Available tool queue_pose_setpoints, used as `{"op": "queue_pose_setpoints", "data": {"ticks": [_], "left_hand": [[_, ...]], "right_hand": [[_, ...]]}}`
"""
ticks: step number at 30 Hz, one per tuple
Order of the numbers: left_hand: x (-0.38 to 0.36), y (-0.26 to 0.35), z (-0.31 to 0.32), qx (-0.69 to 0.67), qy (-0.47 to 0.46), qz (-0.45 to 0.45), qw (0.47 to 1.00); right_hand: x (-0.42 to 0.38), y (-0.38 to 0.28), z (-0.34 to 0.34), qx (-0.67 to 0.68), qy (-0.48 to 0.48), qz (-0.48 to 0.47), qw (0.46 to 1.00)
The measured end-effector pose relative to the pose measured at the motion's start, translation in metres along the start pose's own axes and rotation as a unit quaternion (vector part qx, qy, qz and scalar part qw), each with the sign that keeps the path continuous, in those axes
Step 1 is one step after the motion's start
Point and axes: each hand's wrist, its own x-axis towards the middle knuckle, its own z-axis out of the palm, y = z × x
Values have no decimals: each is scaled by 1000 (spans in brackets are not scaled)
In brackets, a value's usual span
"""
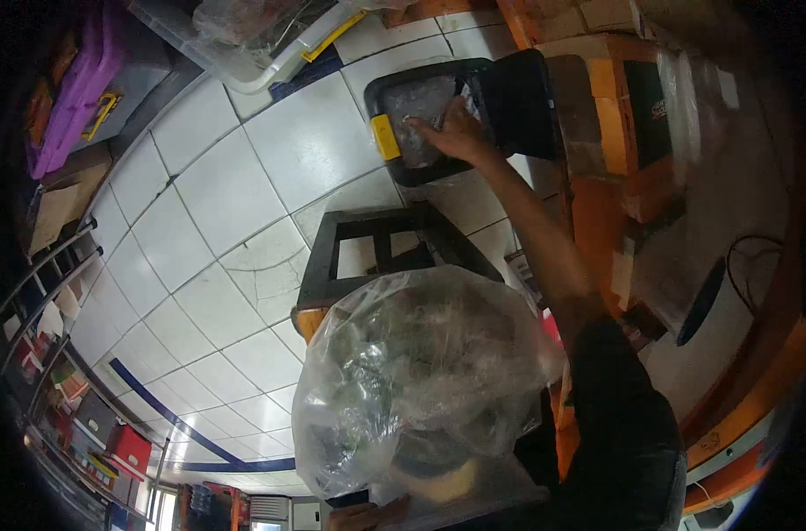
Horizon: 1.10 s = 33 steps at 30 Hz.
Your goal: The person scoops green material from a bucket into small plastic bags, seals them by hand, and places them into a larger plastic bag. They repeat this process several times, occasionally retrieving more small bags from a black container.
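Observation:
My right hand (456,133) reaches far forward into an open black storage box (394,84) with a yellow latch (385,137) on the tiled floor. Its fingers close on a clear plastic packet (416,106) lying in the box. The box's black lid (522,102) stands open to the right of the hand. Close to me, my left hand (367,513) grips the bottom of a large clear plastic bag (420,372) stuffed with crumpled plastic and dark items. Only part of this hand shows at the frame's lower edge.
A black open-framed stool (367,252) stands between the bag and the box. A clear lidded tub (261,44) and a purple case (75,84) lie at the top left. Shelving with goods (57,372) runs along the left; orange and cardboard-covered furniture (633,115) is on the right.

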Motion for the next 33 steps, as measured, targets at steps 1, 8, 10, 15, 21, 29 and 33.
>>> {"op": "queue_pose_setpoints", "data": {"ticks": [1,8,10,15,21,29,33], "left_hand": [[5,8,-4,-23,-40,-66,997],[9,17,-4,-56,-16,-150,987],[7,16,-4,-63,-3,-153,986],[-2,6,2,-66,17,-135,989],[-35,-35,26,-60,41,13,997],[-20,-21,33,95,130,76,984],[-32,-32,48,110,194,154,963]], "right_hand": [[8,6,20,-47,18,-37,998],[95,32,127,-243,-119,-105,957],[100,30,135,-235,-132,-44,962],[114,39,158,-276,-104,-41,955],[101,33,84,-226,-192,-85,951],[-227,-73,-218,93,213,-207,950],[-430,-111,-253,221,338,-300,864]]}}
